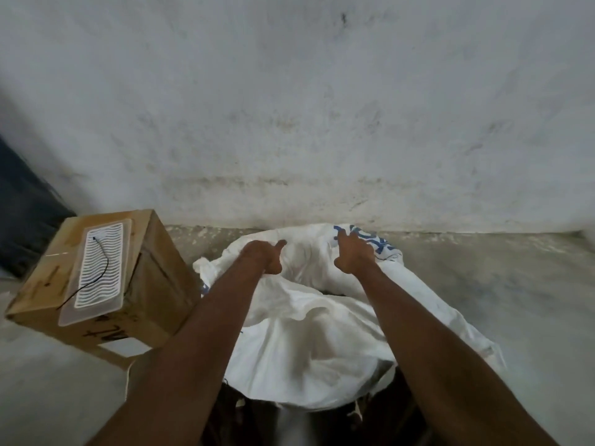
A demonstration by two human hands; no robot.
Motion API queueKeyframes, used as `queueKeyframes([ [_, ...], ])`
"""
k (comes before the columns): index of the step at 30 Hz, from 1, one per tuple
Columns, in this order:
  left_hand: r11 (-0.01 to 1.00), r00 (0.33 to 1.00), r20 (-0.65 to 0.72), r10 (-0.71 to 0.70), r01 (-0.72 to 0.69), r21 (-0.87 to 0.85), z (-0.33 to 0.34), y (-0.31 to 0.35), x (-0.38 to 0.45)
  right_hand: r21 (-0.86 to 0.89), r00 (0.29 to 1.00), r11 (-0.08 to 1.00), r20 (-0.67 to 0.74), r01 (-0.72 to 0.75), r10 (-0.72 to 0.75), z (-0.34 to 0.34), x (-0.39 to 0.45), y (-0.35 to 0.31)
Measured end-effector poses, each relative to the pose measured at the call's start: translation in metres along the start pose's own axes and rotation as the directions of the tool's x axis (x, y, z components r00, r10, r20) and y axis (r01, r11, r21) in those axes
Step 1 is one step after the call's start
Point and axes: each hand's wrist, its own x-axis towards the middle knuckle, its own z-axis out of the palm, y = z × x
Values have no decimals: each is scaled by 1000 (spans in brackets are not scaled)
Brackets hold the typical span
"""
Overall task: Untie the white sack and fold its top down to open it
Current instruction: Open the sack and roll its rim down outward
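The white sack (309, 333) stands on the floor right in front of me, against the wall, with blue print on its far right side. Its top is loose and crumpled, and a dark gap shows at its mouth between my forearms. My left hand (265, 257) grips the far left part of the sack's rim, thumb pointing out to the right. My right hand (354, 254) rests on the far right part of the rim by the blue print, fingers closed over the fabric. No tie or string is visible.
A cardboard box (154, 284) stands left of the sack, with a white ribbed plastic lid (99, 272) and a thin black cord lying on top. A stained white wall (306, 123) rises right behind. Grey concrete floor (499, 278) extends to the right.
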Motion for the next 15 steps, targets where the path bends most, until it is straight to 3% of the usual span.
queueKeyframes([
  [5,974,934,277,-227,219,61,18,-4,29,169,1000,985,10,-28,27,8,8,1],
  [7,960,945,172,-278,276,41,24,-4,36,211,1000,977,2,-13,13,8,8,3],
  [10,993,985,-133,-113,107,-46,29,1,33,166,997,985,-63,44,-34,8,5,6],
  [13,925,978,-207,-34,-48,-376,34,7,35,194,990,972,-77,131,-118,7,-4,8],
  [15,877,971,-236,-35,-84,-474,42,11,35,235,982,954,-63,186,-176,2,-10,10],
])
